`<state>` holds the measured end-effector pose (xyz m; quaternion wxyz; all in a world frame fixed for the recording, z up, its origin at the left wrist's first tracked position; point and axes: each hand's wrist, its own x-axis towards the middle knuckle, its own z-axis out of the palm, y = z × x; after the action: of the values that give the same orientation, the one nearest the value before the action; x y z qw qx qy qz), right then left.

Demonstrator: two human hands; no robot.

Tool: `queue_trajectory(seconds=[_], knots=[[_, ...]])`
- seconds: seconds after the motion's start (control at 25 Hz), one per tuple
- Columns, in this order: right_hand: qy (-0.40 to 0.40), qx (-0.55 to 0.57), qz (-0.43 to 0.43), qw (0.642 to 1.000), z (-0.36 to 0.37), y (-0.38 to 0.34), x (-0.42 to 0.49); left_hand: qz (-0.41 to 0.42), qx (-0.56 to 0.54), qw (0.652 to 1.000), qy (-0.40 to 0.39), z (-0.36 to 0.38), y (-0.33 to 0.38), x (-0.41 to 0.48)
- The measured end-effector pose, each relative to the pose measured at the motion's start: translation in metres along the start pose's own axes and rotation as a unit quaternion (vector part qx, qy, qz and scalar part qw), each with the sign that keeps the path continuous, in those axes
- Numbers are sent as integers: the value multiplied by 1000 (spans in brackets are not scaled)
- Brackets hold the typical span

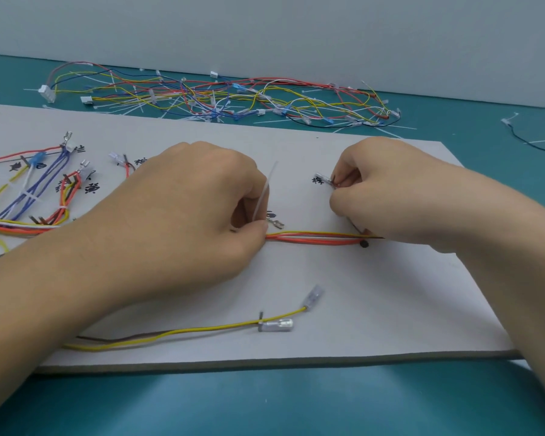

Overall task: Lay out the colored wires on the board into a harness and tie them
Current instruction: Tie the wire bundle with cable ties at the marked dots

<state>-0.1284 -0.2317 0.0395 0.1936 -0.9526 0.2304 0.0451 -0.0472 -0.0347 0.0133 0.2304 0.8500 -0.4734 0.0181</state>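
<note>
Item: colored wires (315, 238), thin insulated leads, judged very light, limp and springy, likely to stray from a laid path unless pinned or bound. The insulation looks smooth, so a pinch close to a terminal or at the gathered trunk seems the surest hold; the crimped metal ends are small and probably easy to bend. Location: on the grey board (375, 294), the main run lying flat between the two hands, just beside a black peg (364, 243). Appearance: red, orange and yellow strands side by side in the trunk; at the board's left, blue, white, red and yellow branches (44, 190) already cinched with white ties and fanned toward handwritten labels (92, 187); near the front edge, a yellow and brown pair (186, 333), untied, ending in clear-sleeved terminals (276, 325). Left hand (183, 215): fingers curled, pinching a white cable tie (265, 193) that stands up over the trunk. Right hand (400, 196): fingertips pinching a small terminal (326, 180) on a red lead. Beyond the board, on the teal mat (265, 404): a heap of finished harnesses (233, 99) among loose tie offcuts.
</note>
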Motion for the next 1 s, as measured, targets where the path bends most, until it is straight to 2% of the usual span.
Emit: queue_trajectory(seconds=[0.12, 0.24, 0.36, 0.44, 0.52, 0.72, 1.0], knots=[[0, 18, -26, 1000, 9, -7, -1, -23, -30, 999, 5, -10, -7, -2], [-6, 19, -56, 998, 19, -15, 0, -12, -34, 999, 30, -28, -12, -1], [-2, 1, -73, 997, 15, -14, -2, 11, -22, 1000, -19, -26, -11, -3], [17, -13, -80, 997, 6, -9, -2, 7, -16, 997, -79, -19, -10, -4], [42, -46, -89, 994, -2, 0, -1, -6, -11, 994, -107, -20, -12, -3], [-33, -89, -86, 992, -15, 6, -4, -41, -10, 990, -132, -29, -18, -1], [-15, -102, -131, 986, -18, 12, -2, -69, -26, 990, -123, -31, -17, 0]])
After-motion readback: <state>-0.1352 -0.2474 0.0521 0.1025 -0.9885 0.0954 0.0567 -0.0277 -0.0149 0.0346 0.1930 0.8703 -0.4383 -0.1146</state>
